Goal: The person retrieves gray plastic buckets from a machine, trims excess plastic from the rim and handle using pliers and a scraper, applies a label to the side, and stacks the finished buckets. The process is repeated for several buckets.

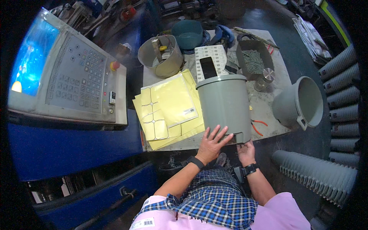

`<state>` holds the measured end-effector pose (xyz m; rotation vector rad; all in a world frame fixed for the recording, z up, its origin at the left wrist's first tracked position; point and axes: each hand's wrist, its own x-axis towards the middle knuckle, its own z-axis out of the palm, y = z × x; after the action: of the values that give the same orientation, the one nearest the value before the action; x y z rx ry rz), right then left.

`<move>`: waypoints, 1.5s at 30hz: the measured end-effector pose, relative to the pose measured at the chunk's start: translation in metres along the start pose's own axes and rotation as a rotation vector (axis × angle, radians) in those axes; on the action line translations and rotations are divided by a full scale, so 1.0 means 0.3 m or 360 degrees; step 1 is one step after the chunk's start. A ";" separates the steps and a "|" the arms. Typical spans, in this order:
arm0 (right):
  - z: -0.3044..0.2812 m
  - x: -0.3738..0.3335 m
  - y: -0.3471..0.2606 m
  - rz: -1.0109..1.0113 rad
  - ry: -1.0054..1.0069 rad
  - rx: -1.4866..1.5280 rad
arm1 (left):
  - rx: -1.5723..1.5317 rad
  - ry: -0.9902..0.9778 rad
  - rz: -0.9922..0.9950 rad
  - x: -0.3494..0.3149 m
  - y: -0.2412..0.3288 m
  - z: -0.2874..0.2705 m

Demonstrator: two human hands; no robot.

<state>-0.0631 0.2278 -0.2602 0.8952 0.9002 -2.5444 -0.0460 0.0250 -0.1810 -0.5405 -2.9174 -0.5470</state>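
Note:
A grey plastic bucket (224, 105) lies toward me near the table's front edge, its rim at the far end. My left hand (212, 143) rests on the left of its near end, fingers stretched out and apart. Around the near right edge my right hand (246, 151) curls its fingers, partly hidden by the bucket. A second grey bucket (285, 105) with a handle lug stands tilted on the table's right side, its mouth facing right. Orange-handled pliers (259, 128) lie between the two. Left of the held bucket are yellow label sheets (168, 101).
Behind stand a grey tub (161, 53) with tools, a green tub (187, 34), a box of screws (253, 57) and a glass jar (263, 81). A phone (208, 68) lies on a white sheet. A control panel (78, 73) flanks the left; stacked buckets (314, 174) line the right.

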 end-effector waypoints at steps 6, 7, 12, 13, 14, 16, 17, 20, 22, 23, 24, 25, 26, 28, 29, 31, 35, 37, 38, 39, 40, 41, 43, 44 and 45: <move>-0.012 -0.115 -0.027 0.0418 0.0223 -0.0722 | -0.0565 0.0735 -0.1388 -0.294 -0.306 0.070; -0.009 -0.138 -0.018 0.0517 0.0291 -0.1042 | -0.0840 0.1093 -0.2033 -0.358 -0.423 0.108; 0.098 -0.185 0.076 0.0741 -0.0185 -0.1870 | -0.2260 0.1723 -0.2854 -0.714 -0.851 0.200; 0.137 -0.181 0.094 0.0681 -0.0314 -0.1999 | -0.2163 0.1687 -0.2947 -0.731 -0.891 0.213; 0.177 -0.178 0.113 0.0631 -0.0447 -0.2078 | -0.2196 0.1712 -0.2954 -0.737 -0.915 0.216; 0.262 -0.165 0.153 0.0474 -0.0736 -0.2270 | -0.2169 0.1696 -0.3082 -0.708 -0.927 0.200; 0.305 -0.157 0.173 0.0490 -0.0773 -0.2326 | -0.2248 0.1910 -0.2968 -0.678 -0.916 0.182; 0.441 -0.144 0.246 0.0498 -0.0893 -0.2380 | -0.1945 0.2360 -0.2468 -0.561 -0.845 0.094; 0.548 -0.119 0.299 0.0607 -0.0938 -0.2227 | -0.1071 0.1896 -0.2316 -0.498 -0.744 0.012; 0.605 -0.102 0.329 0.0673 -0.0911 -0.2212 | -0.0752 0.1609 -0.2261 -0.476 -0.680 -0.034; 0.664 -0.086 0.369 0.0525 -0.1028 -0.1982 | -0.0346 0.1353 -0.1916 -0.459 -0.612 -0.078; 0.719 -0.072 0.408 0.0369 -0.1102 -0.1814 | 0.0032 0.1070 -0.1583 -0.446 -0.542 -0.117; 0.768 -0.055 0.440 0.0575 -0.0960 -0.1493 | -0.0002 0.1027 -0.1308 -0.431 -0.483 -0.147; 0.830 -0.026 0.488 0.0776 -0.0686 -0.1175 | -0.0077 0.0889 -0.0951 -0.407 -0.386 -0.175; 0.847 -0.008 0.515 0.0792 -0.0586 -0.1143 | -0.0115 0.0823 -0.0838 -0.398 -0.353 -0.174; 0.842 0.027 0.542 0.0779 -0.0501 -0.1331 | -0.0146 0.0730 -0.0827 -0.373 -0.330 -0.138; 0.776 0.091 0.595 0.0302 -0.0391 -0.2107 | -0.0814 0.0116 -0.1237 -0.418 -0.314 -0.063; 0.756 0.121 0.579 0.0263 -0.0380 -0.1944 | -0.2152 0.0101 -0.1885 -0.465 -0.312 -0.055; 0.746 0.126 0.557 0.0353 -0.0419 -0.1807 | -0.2911 0.0385 -0.2164 -0.491 -0.306 -0.059; 0.744 0.133 0.537 0.0393 -0.0493 -0.1764 | -0.3180 0.0625 -0.2087 -0.502 -0.311 -0.059; 0.740 0.136 0.513 0.0452 -0.0505 -0.1734 | -0.3441 0.0848 -0.2049 -0.505 -0.312 -0.058; 0.734 0.135 0.490 0.0512 -0.0509 -0.1711 | -0.3707 0.1100 -0.1995 -0.501 -0.310 -0.054; 0.735 0.138 0.466 0.0573 -0.0526 -0.1703 | -0.3671 0.1117 -0.2057 -0.461 -0.320 -0.037; 0.733 0.136 0.458 0.0576 -0.0516 -0.1697 | -0.3611 0.1163 -0.2079 -0.436 -0.323 -0.028; 0.732 0.133 0.455 0.0579 -0.0503 -0.1686 | -0.3534 0.1194 -0.2154 -0.413 -0.325 -0.022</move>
<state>-0.1317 -0.0206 -0.2149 0.2628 1.5346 -1.4739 0.0334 -0.1021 -0.2297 1.3201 -0.4089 -2.7251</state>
